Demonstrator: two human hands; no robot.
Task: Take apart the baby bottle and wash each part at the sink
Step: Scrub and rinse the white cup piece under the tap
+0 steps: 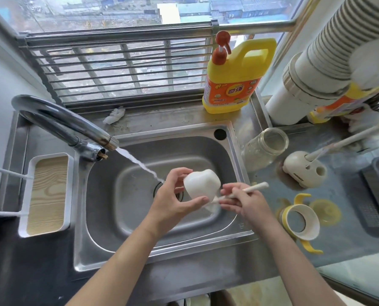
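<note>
Over the sink (126, 195), the left hand (173, 202) grips a white cap (200, 183) while the right hand (243, 200) pinches a thin brush (254, 188) at the cap's opening. Water streams from the faucet (58, 120). The clear bottle (264, 147) and yellow-handled collar (303, 219) lie on the counter to the right.

The cap (201, 183) over the sink (140, 219) is milky white, the brush (255, 187) white too; the sink is dull steel grey; at the counter's back edge the jug (241, 67) is bright yellow with an orange label (232, 90) and a red-orange pump (222, 47); the tray (49, 156) at the left edge has a white rim around pale wood grain; the ring (303, 224) right of the sink is cream with yellow handles (311, 248); the hose (343, 36) above the back right corner is white, banded dark.
</note>
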